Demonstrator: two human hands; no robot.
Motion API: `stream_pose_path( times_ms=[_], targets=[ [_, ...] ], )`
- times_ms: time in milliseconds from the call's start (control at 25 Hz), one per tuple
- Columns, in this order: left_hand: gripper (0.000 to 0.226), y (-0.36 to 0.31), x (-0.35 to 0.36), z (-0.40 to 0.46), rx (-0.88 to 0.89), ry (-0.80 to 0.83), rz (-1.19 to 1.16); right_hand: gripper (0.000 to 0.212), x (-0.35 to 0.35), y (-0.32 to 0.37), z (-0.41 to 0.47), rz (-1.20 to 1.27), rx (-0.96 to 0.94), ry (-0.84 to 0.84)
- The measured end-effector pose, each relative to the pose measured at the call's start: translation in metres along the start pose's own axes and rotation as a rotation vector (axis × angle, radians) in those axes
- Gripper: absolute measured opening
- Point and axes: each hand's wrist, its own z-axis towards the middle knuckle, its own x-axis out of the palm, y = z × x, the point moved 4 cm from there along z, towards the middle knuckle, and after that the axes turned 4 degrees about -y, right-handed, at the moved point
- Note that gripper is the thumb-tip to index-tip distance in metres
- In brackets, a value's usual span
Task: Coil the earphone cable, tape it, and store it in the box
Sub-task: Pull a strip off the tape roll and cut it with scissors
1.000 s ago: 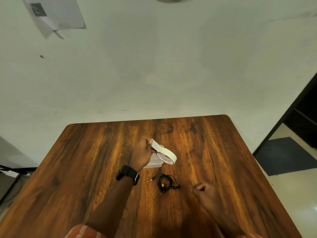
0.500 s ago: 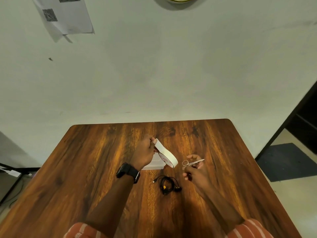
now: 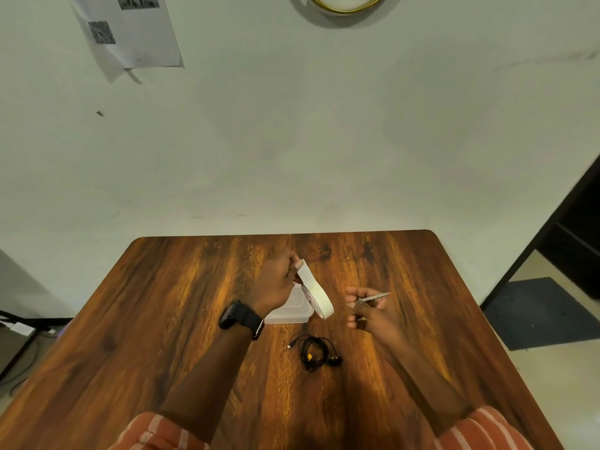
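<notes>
- Left hand [image 3: 274, 287] raised above the table, fingers pinched on the free end of the white tape; tape roll [image 3: 319, 302] hanging just below and right of the grip, a short strip drawn taut between the two.
- Right hand [image 3: 368, 311] closed around small metal scissors [image 3: 373, 297], blades pointing right and away; whether blades are parted, too small to tell.
- Step in hand, by the look of it: cutting a strip of tape. Best done by keeping the strip taut, turning the blades toward the strip near the roll, and snipping square across so that the piece stays stuck to the left fingers rather than folding on itself.
- Risk: slack tape curling onto the blades or onto its own sticky side.
- Coiled earphone cable [image 3: 313, 352] lying loose on the wooden table [image 3: 162, 319], nearer the body than both hands, roughly between the two forearms, touched by neither; not yet taped.
- Clear plastic box [image 3: 289, 311] on the table under and just behind the roll, beyond the cable, partly hidden by the left hand.
</notes>
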Motion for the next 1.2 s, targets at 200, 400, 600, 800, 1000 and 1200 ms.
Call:
stream_pose_path(
  times_ms=[200,400,600,800,1000,1200],
  targets=[
    [0.007,-0.013,-0.006,0.004,0.096,0.018,0.063,0.027,0.002,0.033,0.011,-0.074,-0.038,0.118],
    [0.013,-0.02,-0.012,0.01,0.2,0.076,0.1,0.02,-0.001,0.076,0.021,-0.658,-0.357,0.31],
    [0.011,-0.028,-0.017,0.014,0.335,0.107,0.181,0.042,0.019,0.125,0.03,-1.243,-0.585,0.581],
    [0.011,-0.037,-0.021,0.013,0.374,0.119,0.202,0.041,0.04,0.146,0.033,-1.372,-0.565,0.739],
    [0.011,-0.038,-0.024,0.013,0.381,0.117,0.204,0.038,0.053,0.149,0.036,-1.366,-0.588,0.759],
    [0.013,-0.036,-0.026,0.014,0.417,0.11,0.212,0.027,0.059,0.152,0.034,-1.328,-0.583,0.785]
  ],
)
